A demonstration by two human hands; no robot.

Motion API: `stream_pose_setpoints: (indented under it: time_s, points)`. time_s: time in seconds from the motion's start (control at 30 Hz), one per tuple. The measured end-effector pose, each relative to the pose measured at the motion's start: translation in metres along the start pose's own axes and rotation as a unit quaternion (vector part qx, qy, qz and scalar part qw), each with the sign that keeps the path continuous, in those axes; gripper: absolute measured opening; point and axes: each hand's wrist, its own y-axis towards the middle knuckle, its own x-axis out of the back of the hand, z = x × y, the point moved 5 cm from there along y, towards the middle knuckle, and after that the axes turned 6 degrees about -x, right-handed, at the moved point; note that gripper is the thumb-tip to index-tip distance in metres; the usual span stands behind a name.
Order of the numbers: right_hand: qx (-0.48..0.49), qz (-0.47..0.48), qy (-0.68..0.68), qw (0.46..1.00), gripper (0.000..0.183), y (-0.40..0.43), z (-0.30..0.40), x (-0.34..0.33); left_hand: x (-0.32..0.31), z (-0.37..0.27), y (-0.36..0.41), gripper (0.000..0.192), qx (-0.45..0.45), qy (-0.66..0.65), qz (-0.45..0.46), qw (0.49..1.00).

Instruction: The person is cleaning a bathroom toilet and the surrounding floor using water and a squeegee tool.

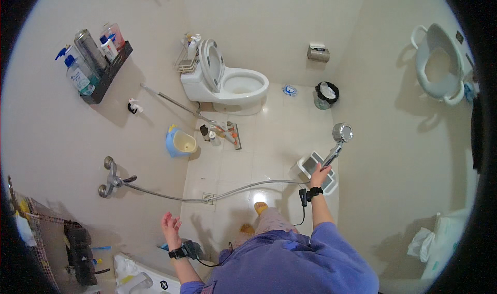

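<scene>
My right hand [320, 175] grips the handle of a chrome handheld shower head [342, 132], held over a white and grey plastic step stool [331, 186] by the right wall. From the hand, a metal shower hose [248, 186] runs left to a wall-mounted mixer tap [115, 181]. Whether water flows cannot be told. My left hand [171, 226] is raised at the lower left with its fingers apart and holds nothing. It is nearest to the washbasin [155, 278] below it. Each wrist wears a black strap with a cabled device.
Ahead stands a toilet [242, 85] with its lid up. A squeegee mop [235, 135] and bottles [213, 138] are on the floor beside a blue child's urinal [174, 142]. A waste bin [323, 100] stands in the far right corner. A floor drain [209, 198] lies under the hose.
</scene>
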Motion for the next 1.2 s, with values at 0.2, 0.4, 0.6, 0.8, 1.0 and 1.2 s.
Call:
stream_pose_setpoints:
  time_s: [0.2,0.4,0.6,0.8,1.0,1.2]
  points:
    - [0.036,-0.002,-0.026,0.999,0.031,-0.021,-0.020,0.046,0.008,0.012,-0.036,0.029,-0.006,0.023,-0.015,1.000]
    - [0.058,0.032,-0.015,0.998,0.027,-0.058,-0.039,0.091,-0.020,0.002,-0.061,0.025,-0.028,0.035,0.044,0.998]
    - [0.028,0.132,-0.045,0.990,0.026,-0.109,-0.078,0.107,-0.033,-0.014,-0.115,0.023,-0.093,0.054,0.079,0.991]
    - [-0.032,0.204,-0.026,0.978,0.025,-0.157,-0.134,0.139,-0.029,-0.010,-0.199,0.022,-0.133,0.090,0.080,0.984]
    - [-0.064,0.186,-0.073,0.978,0.030,-0.171,-0.197,0.235,-0.018,0.012,-0.310,0.022,-0.155,0.123,0.112,0.974]
    - [-0.150,0.069,-0.071,0.984,0.031,-0.175,-0.265,0.345,0.008,0.026,-0.390,0.022,-0.109,0.157,0.119,0.974]
